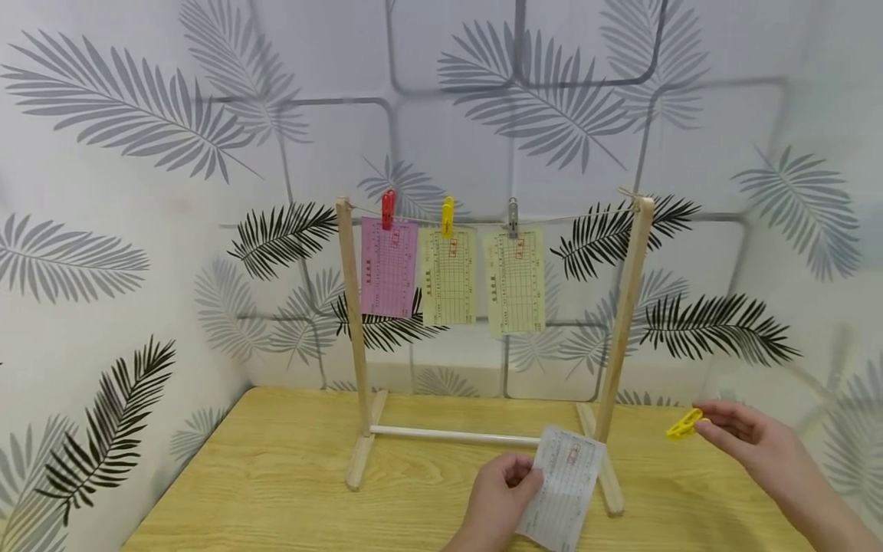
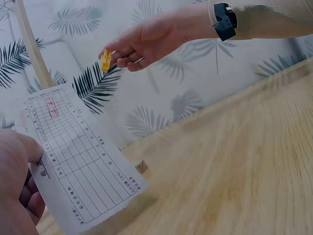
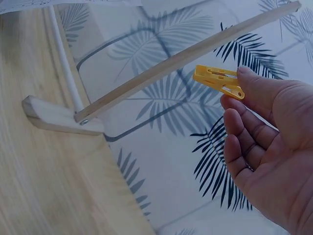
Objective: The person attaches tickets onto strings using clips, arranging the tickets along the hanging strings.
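Yellow clip [image 1: 686, 425] pinched at the fingertips of the right hand [image 1: 755, 448], held in the air just right of the rack [image 1: 624, 322] post. White slip [image 1: 566, 488] gripped at its lower left edge by the left hand [image 1: 498, 498], above the tabletop [image 1: 276, 475] by the rack's right foot. Three slips hang clipped on the string: pink [image 1: 388, 267], yellow [image 1: 449, 276], yellow [image 1: 514, 282].

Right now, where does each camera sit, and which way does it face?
Head: above the table, facing the wall and wooden rack; both hands show.
Left wrist: beside the left hand, looking over its white slip to the right hand.
Right wrist: behind the right hand, facing the rack's foot.
All show the yellow clip.
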`<state>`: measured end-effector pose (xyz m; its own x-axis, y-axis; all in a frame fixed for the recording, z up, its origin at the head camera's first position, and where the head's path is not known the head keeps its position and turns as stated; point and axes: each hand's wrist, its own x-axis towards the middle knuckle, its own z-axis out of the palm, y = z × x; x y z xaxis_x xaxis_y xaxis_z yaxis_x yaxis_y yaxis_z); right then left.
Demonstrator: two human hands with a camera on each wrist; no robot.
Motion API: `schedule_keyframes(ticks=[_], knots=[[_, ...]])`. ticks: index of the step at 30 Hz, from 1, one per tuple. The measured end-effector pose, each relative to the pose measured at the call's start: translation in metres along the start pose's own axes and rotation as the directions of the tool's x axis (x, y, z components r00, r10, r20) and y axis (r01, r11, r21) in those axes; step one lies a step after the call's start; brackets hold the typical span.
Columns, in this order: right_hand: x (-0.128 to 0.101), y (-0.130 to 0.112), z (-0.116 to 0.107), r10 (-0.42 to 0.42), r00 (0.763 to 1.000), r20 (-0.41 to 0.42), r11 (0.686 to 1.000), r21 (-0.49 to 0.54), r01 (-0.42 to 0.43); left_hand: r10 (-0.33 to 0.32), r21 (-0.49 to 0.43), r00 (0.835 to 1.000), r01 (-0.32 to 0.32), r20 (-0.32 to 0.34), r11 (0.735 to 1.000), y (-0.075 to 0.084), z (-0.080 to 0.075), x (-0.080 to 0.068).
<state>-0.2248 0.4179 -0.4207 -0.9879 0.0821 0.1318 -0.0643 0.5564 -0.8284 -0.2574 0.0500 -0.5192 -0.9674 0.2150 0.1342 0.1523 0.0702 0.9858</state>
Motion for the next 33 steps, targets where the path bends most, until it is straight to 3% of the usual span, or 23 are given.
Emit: schedule_keyframes(ticks=[8, 14, 23, 33], knots=[[0.009, -0.058, -0.021, -0.192, 0.981, -0.028, 0.978, -0.087, 0.189, 0.073, -0.088, 0.994, -0.079, -0.077, 0.993, 0.033, 0.000, 0.007], [0.015, -0.099, -0.037, -0.274, 0.960, -0.055, 0.954, -0.144, 0.264, 0.141, -0.106, 0.984, -0.152, -0.108, 0.983, 0.061, -0.002, 0.015], [0.021, -0.161, -0.058, -0.349, 0.934, -0.082, 0.916, -0.239, 0.322, 0.221, -0.132, 0.966, -0.239, -0.135, 0.962, 0.098, -0.002, 0.028], [0.026, -0.215, -0.057, -0.361, 0.921, -0.148, 0.893, -0.340, 0.295, 0.257, -0.102, 0.953, -0.275, -0.158, 0.956, 0.125, -0.002, 0.036]])
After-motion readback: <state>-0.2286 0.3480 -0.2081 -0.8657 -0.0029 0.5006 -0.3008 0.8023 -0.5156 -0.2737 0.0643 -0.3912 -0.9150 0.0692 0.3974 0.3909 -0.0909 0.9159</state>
